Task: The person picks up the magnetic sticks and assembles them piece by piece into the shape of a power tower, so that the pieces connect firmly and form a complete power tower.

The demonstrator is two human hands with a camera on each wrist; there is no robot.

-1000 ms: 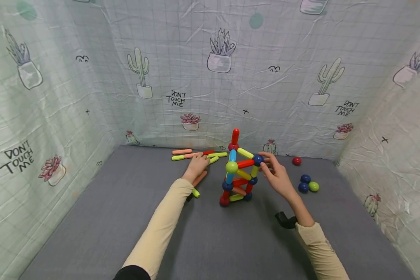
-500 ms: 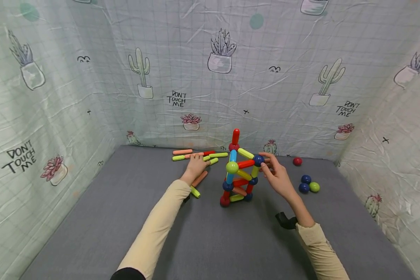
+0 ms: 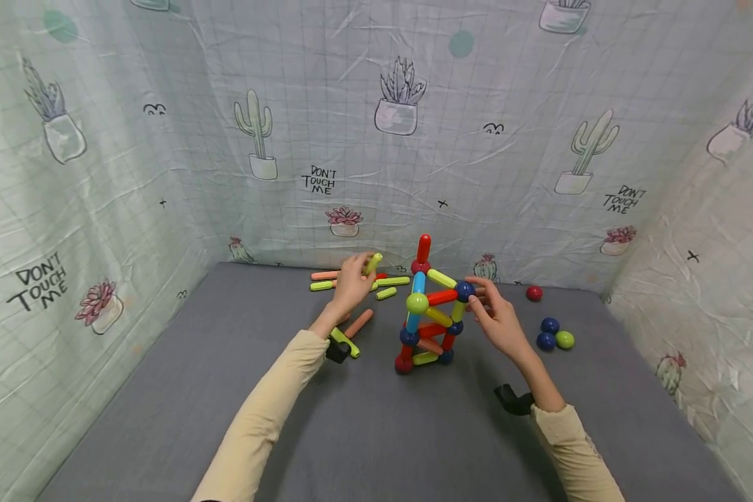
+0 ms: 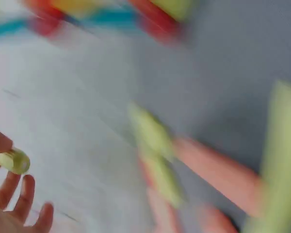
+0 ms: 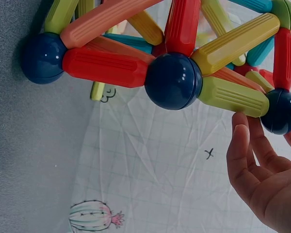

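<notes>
Clerk: Entry one, frame of rods and balls [image 3: 437, 316]. Location?

Checker: It is standing upright on the grey worktop [image 3: 376, 432], between the two hands. A red rod [image 3: 424, 249] is pointing up from the red ball [image 3: 420, 267] at its top.

Clerk: Entry two, right hand [image 3: 500, 322]. Grip?

Checker: Grasping the dark blue ball [image 3: 465, 291] at the frame's upper right corner; thumb and fingers are pinching it from the outer side. Presumably they are steadying a tall, many-jointed piece, and the outside hold is leaving its near face uncovered.

Clerk: Entry three, left hand [image 3: 351, 282]. Grip?

Checker: Grasping one lime rod [image 3: 373, 263] between thumb and fingers. An end is sticking out past the fingertips, which seems a handy way of leaving the tip bare. The remaining fingers are spreading loosely.

Clerk: Entry four, loose rods [image 3: 392, 282].

Checker: Lime, salmon and red; they are lying left of the frame, some towards the patterned cloth [image 3: 314, 104], probably for easy reach by the left hand.

Clerk: Entry five, loose balls?

Checker: Two blue balls [image 3: 546, 341] and a green ball [image 3: 565, 339] are clustering right of the right hand; a loose red ball [image 3: 534, 293] is sitting apart, nearer the cloth. Balls are apparently being stocked on one side, rods on the other.
</notes>
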